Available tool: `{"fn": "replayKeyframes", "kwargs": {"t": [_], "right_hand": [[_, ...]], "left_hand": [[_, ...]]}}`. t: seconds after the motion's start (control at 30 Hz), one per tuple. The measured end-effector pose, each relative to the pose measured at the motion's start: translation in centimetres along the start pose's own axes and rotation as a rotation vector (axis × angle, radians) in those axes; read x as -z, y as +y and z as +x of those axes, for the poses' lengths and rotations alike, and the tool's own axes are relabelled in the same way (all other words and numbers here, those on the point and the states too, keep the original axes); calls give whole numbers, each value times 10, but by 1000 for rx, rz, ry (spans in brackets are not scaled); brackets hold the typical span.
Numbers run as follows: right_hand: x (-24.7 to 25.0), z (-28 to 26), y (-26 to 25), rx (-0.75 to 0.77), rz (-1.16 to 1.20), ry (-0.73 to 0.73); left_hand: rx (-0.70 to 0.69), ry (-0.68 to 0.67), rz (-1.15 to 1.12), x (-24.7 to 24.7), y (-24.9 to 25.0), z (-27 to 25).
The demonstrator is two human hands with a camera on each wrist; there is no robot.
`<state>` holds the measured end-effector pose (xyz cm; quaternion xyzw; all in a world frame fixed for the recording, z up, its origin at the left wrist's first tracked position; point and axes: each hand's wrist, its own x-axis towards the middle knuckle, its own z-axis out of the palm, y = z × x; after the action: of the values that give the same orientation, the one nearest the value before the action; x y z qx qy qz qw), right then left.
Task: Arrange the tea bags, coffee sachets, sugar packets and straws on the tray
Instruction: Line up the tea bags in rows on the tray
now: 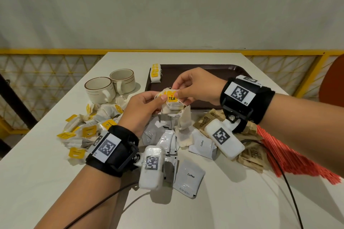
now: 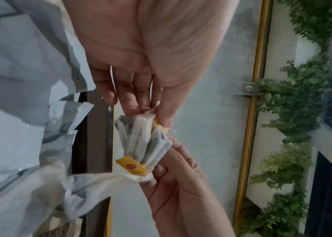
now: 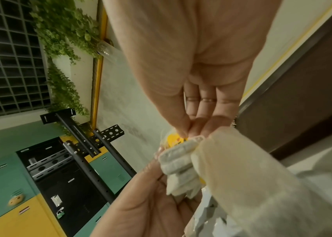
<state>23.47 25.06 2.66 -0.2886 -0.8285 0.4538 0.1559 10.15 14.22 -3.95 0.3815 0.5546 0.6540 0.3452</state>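
Just in front of the tray (image 1: 219,69), both hands pinch a bunch of tea bags (image 1: 172,103): left hand (image 1: 143,109); right hand (image 1: 197,85).

"TEA" tag (image 1: 172,97); "Coffee" sachet (image 1: 189,177)

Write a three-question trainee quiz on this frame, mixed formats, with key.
1. True or false: the brown tray already holds a stack of tea bags at its far left corner.
2. Multiple choice: what do the left hand and right hand hold between them? A) a coffee sachet B) a bunch of tea bags C) red straws
3. Fill in: the red straws lie on the table to the person's ____.

Key: 1 true; 2 B; 3 right.
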Motion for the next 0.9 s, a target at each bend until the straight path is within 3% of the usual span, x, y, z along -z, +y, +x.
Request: {"fn": "replayKeyframes", "kwargs": {"t": [0.3,0.5,0.63,0.8,0.9], "right_hand": [[-5,1,1,30,46,9],[6,-9,14,-40,-184,-259],[-2,-18,28,-41,-185,-246],[1,-29,25,22,-533,-301],[-3,-32,30,2,-533,-310]], "left_hand": [[-31,38,35,0,0,0],[-25,104,72,4,-3,3],[-26,134,72,5,-3,4],[-58,176,56,4,0,2],[-62,166,56,3,0,1]]}}
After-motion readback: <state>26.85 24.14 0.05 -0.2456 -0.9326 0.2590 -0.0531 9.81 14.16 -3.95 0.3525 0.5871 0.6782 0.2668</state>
